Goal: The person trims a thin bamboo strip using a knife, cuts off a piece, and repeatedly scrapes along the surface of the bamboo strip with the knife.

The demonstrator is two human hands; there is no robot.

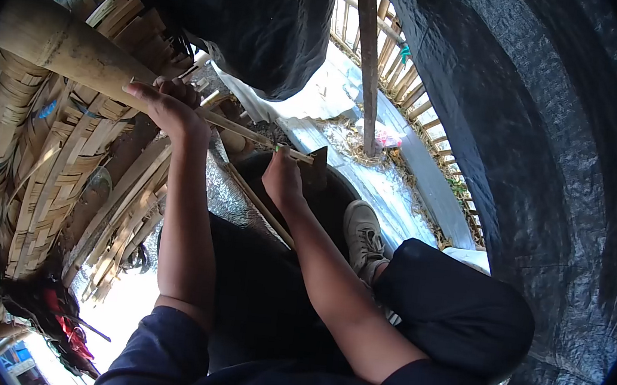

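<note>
My left hand [171,107] is closed around a thin bamboo strip, close to the end of a thick bamboo pole [75,48] that slants in from the upper left. Further along the same strip [243,130], my right hand [282,178] grips it with closed fingers, the thumb on top. Just beyond my right hand, at the strip's far end, is a dark flat blade-like piece [316,168]. Below it lies a dark round container [338,196], partly hidden by my right arm.
Woven bamboo walling [56,158] stands on the left. Black plastic sheeting [550,180] hangs on the right and overhead. An upright wooden post [367,63], a slatted bamboo fence [416,98] and metal sheets [430,183] are ahead. My shoe [364,236] is beside the container.
</note>
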